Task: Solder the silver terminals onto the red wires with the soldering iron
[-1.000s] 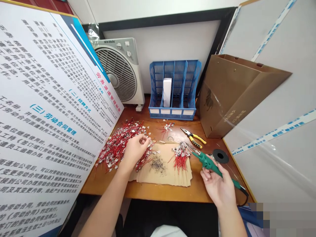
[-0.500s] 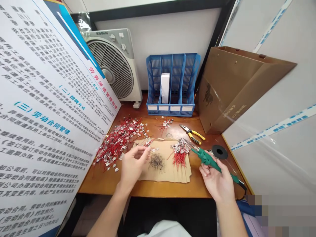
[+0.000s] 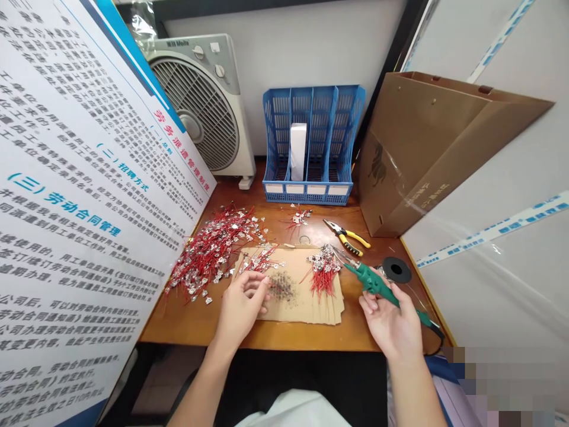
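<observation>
My left hand [image 3: 242,302] hovers over the left part of a cardboard sheet [image 3: 306,305], fingers curled and pinched near a scorched dark patch [image 3: 283,287]; what they pinch is too small to see. My right hand [image 3: 391,323] grips a green soldering iron [image 3: 377,287], its tip pointing left toward a small bundle of red wires with metal tabs [image 3: 323,274]. A big pile of the same red wires [image 3: 213,252] lies left of the cardboard.
Yellow-handled pliers [image 3: 349,235] and a black solder spool [image 3: 396,270] lie at the right. At the back stand a blue file rack [image 3: 311,145], a fan [image 3: 202,107] and a brown paper bag [image 3: 427,154]. A printed board [image 3: 80,196] walls the left.
My left hand has come back from the big wire pile to the cardboard, near the scorched patch. The right hand keeps its hold on the soldering iron, nearly still.
</observation>
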Tool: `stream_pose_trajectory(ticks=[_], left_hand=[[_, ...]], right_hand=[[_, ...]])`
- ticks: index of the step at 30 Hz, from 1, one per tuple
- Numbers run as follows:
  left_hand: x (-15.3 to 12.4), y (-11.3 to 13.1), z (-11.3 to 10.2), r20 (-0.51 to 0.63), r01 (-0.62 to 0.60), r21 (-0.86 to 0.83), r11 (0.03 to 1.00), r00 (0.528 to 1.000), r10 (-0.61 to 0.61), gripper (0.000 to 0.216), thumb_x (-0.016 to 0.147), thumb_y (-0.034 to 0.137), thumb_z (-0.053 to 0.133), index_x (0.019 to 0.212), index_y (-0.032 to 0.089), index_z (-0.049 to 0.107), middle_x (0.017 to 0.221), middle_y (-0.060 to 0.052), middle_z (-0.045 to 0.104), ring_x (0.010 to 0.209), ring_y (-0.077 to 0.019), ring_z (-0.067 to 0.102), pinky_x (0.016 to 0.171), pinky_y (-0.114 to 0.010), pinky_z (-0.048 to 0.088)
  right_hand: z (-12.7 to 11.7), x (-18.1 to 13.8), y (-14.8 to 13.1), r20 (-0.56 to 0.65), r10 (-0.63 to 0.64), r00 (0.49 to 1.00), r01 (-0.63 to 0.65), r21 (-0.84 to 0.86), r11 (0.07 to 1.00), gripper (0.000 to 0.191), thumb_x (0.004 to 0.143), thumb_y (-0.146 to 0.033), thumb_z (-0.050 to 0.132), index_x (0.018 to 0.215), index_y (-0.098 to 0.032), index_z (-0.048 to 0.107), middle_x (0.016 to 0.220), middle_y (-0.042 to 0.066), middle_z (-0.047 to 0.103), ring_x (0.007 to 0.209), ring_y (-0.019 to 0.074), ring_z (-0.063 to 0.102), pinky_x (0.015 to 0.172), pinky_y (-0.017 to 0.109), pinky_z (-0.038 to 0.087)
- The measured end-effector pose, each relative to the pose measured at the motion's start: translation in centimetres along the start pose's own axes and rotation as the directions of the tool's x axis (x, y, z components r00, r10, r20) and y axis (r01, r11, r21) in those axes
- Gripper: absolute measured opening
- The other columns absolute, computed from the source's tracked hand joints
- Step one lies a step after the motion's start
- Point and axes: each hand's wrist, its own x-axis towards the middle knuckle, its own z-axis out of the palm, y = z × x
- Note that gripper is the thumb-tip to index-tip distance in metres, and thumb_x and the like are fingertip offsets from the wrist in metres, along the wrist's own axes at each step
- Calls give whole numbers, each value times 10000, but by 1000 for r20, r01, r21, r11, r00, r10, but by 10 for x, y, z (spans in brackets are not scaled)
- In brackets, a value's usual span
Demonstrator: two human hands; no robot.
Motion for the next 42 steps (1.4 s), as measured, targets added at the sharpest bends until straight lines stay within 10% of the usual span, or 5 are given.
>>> stream_pose_trajectory(ticks=[21,30,42], left_hand=[[-18,-13,-15,200,-261,277,925,957,210,246,909,460,752,950,230,827,843,-68,854,753,-244,802,672,-322,654],[-16,-10,-17,344,-456,483,747,884,317,252,1021,378,668,958,254,878,883,-66,834,762,-250,748,719,-339,563],[-10,-17,-7,394,-526,549,649,848,354,181,1001,238,664,984,263,843,937,-48,825,755,-224,723,717,-325,515]], right_hand=[[-4,2,0,20,-6,1000,7,-62,998,463,754,-504,970,1123,-228,920,822,24,671,671,138,445,559,247,459],[-12,3,1,83,-41,996,48,-85,995,506,779,-574,999,1149,-237,921,769,16,656,643,141,482,565,269,477],[-16,-20,16,274,-79,959,191,-415,889,361,848,-427,950,1134,-205,958,753,86,754,520,147,532,478,295,381]])
